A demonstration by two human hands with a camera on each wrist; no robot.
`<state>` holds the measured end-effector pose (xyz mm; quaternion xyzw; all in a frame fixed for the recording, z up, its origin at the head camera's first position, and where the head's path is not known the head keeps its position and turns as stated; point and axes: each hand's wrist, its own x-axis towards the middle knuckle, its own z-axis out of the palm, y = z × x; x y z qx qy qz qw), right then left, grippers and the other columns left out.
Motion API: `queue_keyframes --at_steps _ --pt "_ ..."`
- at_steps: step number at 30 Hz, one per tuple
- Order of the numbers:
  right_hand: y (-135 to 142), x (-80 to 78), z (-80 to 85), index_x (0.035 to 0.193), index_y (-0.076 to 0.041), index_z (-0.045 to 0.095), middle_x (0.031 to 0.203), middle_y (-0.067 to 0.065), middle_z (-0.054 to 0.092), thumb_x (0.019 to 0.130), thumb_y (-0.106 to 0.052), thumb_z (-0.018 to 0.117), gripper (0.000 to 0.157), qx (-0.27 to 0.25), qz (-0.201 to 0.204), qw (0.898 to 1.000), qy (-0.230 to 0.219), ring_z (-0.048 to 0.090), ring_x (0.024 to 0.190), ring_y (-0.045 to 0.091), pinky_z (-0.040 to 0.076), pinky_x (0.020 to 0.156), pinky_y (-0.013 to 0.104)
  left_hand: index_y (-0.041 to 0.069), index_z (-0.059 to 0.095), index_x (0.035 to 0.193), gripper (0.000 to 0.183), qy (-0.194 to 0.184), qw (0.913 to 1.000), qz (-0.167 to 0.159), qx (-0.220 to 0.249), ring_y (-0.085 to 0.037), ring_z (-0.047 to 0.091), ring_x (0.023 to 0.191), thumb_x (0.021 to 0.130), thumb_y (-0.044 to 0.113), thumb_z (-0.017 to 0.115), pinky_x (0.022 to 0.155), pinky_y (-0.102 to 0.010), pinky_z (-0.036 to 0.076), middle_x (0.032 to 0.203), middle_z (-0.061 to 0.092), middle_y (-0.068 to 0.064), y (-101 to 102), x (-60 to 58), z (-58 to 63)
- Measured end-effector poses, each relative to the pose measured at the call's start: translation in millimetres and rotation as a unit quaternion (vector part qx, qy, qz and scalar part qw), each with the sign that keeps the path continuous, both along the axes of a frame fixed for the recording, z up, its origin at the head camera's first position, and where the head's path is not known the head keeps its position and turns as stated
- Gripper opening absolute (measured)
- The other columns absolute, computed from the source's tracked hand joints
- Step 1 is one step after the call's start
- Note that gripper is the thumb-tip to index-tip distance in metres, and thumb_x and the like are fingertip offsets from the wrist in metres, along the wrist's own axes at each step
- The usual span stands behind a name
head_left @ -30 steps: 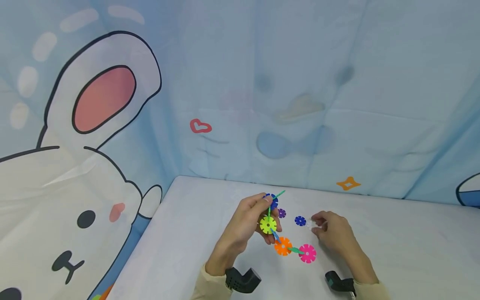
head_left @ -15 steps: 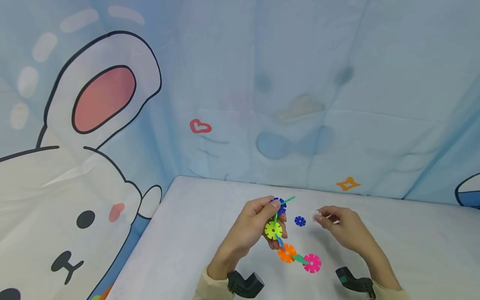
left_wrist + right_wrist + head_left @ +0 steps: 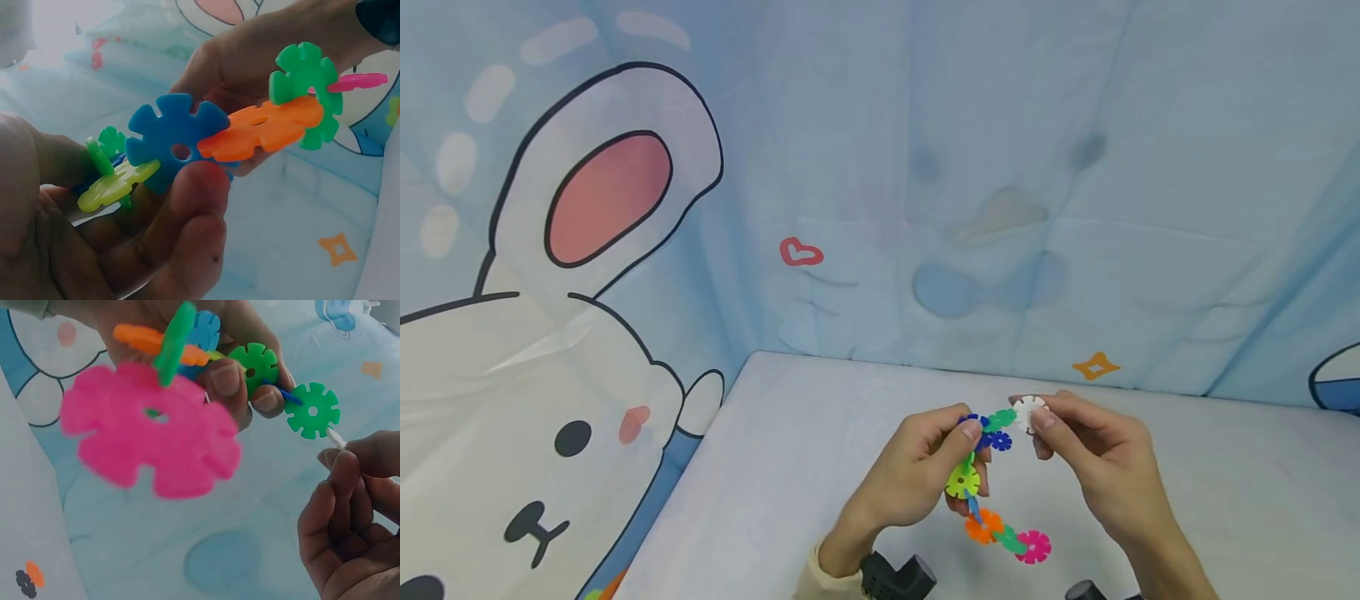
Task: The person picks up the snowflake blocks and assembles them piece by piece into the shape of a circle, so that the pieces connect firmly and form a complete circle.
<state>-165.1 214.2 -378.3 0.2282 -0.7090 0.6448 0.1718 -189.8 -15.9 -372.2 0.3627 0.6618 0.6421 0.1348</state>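
Note:
My left hand (image 3: 910, 467) pinches the dark blue disc of a chain of notched plastic snowflake discs. The chain runs down through a yellow disc (image 3: 115, 187), a blue disc (image 3: 150, 137) and an orange disc (image 3: 275, 128) to a pink disc (image 3: 125, 437) at its lower end, with green ones between. At the upper end a green disc (image 3: 312, 400) sticks out to the right. My right hand (image 3: 1101, 454) pinches a white disc (image 3: 1028, 412) between thumb and fingers, its edge right at the green disc's notched rim.
A small loose dark blue disc (image 3: 1002, 441) shows just below the raised end of the chain. The white table (image 3: 805, 433) meets a pale blue printed cloth (image 3: 850, 167) behind. Black wrist cameras (image 3: 898, 577) sit near the front.
My right hand has picked the white disc off the table and brought it up and left to the chain's green end. The left hand with the chain has shifted slightly right and down.

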Motion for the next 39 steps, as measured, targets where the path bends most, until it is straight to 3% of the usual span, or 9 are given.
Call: queue_keyframes --at_steps 5,10,16,22,33,37,39 --pt "-4 1.9 -0.1 0.118 0.014 0.071 0.085 0.004 0.064 0.098 0.022 0.053 0.028 -0.016 0.007 0.998 0.057 0.056 0.072 0.014 0.050 0.064 0.025 0.000 0.057 0.096 0.033 0.022 0.9992 -0.007 -0.032 -0.001 0.063 0.060 0.116 0.020 0.040 0.057 -0.033 0.065 0.080 0.065 -0.025 -5 0.7 2.2" --pt "-7 -0.4 -2.3 0.116 0.017 0.070 0.088 0.007 0.065 0.092 0.030 0.049 0.034 -0.041 0.051 0.989 0.131 0.054 0.070 0.012 0.045 0.059 0.028 0.003 0.057 0.093 0.033 0.046 0.9974 -0.026 -0.050 0.000 0.060 0.060 0.116 0.018 0.039 0.056 -0.033 0.064 0.078 0.064 -0.020 -10 0.9 5.6" --pt "-10 4.5 -0.5 0.114 0.013 0.070 0.094 0.007 0.065 0.093 0.030 0.047 0.035 -0.035 0.050 0.989 0.134 0.054 0.069 0.012 0.045 0.057 0.028 0.005 0.056 0.090 0.033 0.098 0.9938 -0.042 -0.032 0.002 0.057 0.057 0.116 0.016 0.039 0.053 -0.030 0.063 0.073 0.064 -0.012 -13 1.5 7.3" --pt "-10 7.4 1.4 0.112 0.013 0.069 0.094 0.007 0.063 0.092 0.030 0.046 0.035 -0.040 0.060 0.987 0.142 0.053 0.069 0.012 0.040 0.053 0.028 0.007 0.056 0.090 0.032 0.148 0.9876 -0.012 -0.049 0.005 0.054 0.057 0.116 0.016 0.039 0.053 -0.024 0.060 0.072 0.062 -0.008 -12 5.5 7.7" --pt "-13 10.4 3.8 0.111 0.012 0.073 0.084 0.002 0.056 0.088 0.030 0.055 0.035 -0.028 0.031 0.984 0.171 0.053 0.069 0.008 0.036 0.046 0.024 0.009 0.054 0.088 0.030 0.215 0.9744 0.034 -0.055 0.007 0.050 0.054 0.115 0.014 0.042 0.050 -0.016 0.054 0.067 0.058 -0.005 -9 12.3 10.2" --pt "-13 9.7 3.8 0.113 0.018 0.071 0.082 0.004 0.054 0.089 0.029 0.058 0.029 -0.045 0.059 0.980 0.187 0.052 0.067 0.009 0.036 0.046 0.023 0.009 0.053 0.085 0.031 0.244 0.9664 0.056 -0.058 0.011 0.047 0.053 0.114 0.012 0.042 0.047 -0.014 0.049 0.065 0.057 -0.003 -8 13.1 9.9" --pt "-13 9.0 3.2 0.112 0.018 0.071 0.080 0.004 0.053 0.090 0.028 0.059 0.027 -0.049 0.074 0.978 0.188 0.052 0.065 0.009 0.037 0.045 0.023 0.009 0.053 0.085 0.032 0.235 0.9691 0.054 -0.054 0.010 0.047 0.051 0.114 0.012 0.042 0.047 -0.014 0.051 0.065 0.057 -0.002 -9 12.9 9.5"
